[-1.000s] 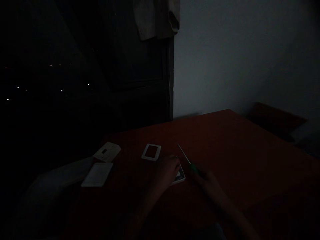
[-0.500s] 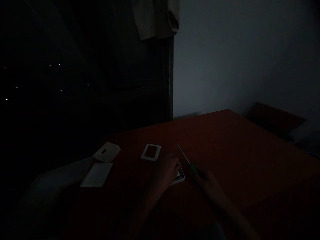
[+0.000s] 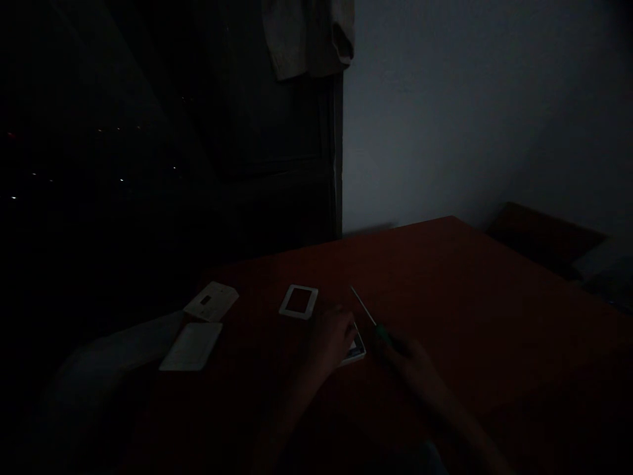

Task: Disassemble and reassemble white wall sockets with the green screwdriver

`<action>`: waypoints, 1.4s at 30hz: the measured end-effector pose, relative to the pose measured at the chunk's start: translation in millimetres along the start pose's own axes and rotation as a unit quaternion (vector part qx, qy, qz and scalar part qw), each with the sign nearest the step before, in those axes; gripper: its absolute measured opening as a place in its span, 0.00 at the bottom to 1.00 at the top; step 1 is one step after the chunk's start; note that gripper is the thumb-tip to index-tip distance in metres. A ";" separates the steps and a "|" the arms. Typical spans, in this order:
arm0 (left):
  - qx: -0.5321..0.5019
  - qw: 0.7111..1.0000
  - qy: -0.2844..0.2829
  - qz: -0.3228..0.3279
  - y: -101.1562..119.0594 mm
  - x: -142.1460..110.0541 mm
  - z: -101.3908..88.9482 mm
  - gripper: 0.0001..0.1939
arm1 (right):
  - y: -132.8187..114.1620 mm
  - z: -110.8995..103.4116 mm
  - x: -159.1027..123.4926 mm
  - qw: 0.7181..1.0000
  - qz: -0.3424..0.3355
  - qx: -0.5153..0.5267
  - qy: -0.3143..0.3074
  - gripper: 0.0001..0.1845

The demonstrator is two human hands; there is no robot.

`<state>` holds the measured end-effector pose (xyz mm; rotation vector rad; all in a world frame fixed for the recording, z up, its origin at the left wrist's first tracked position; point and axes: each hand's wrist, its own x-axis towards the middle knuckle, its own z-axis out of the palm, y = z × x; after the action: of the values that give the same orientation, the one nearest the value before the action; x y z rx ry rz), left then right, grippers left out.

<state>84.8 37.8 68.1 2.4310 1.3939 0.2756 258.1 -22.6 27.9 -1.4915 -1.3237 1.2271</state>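
My left hand (image 3: 335,333) is closed, its curled fingers over a small, shallow white case (image 3: 353,355) on the table. Whatever the fingertips hold, if anything, is hidden in the dark. The case has a pale panel and dark parts inside, and the hand covers much of it. To its right, my right hand (image 3: 409,356) is closed around the green handle of a screwdriver (image 3: 370,313). The thin metal shaft points away from me to the upper left, apart from the case. A white rectangular frame (image 3: 313,305) with an open middle lies just beyond my left hand.
On the left of the reddish table (image 3: 445,284) lie a white flat panel (image 3: 192,348) and a pale plate with a rectangular slot (image 3: 217,305). Cloth (image 3: 306,43) hangs above the table's back edge. A grey wall (image 3: 445,119) rises behind. The room is very dark.
The picture has grown a little darker. Both hands, the case and the screwdriver stay in nearly the same places.
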 end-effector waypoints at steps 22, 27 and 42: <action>-0.222 0.973 0.057 -0.036 -45.9 -51.6 24.6 0.33 | -117.8 -83.7 10.9 0.953 -0.235 -0.168 0.089 0.23; -0.242 0.968 0.053 -0.025 -47.9 -51.1 27.0 0.32 | -129.6 -62.8 22.6 0.936 -0.284 -0.186 0.093 0.17; -0.252 0.965 0.077 0.000 -48.2 -52.5 30.4 0.32 | -121.7 -40.3 31.2 0.915 -0.300 -0.266 0.045 0.13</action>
<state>29.6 9.6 21.6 2.0197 1.1980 0.7355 268.4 28.8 149.0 -1.2994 -1.9593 0.4113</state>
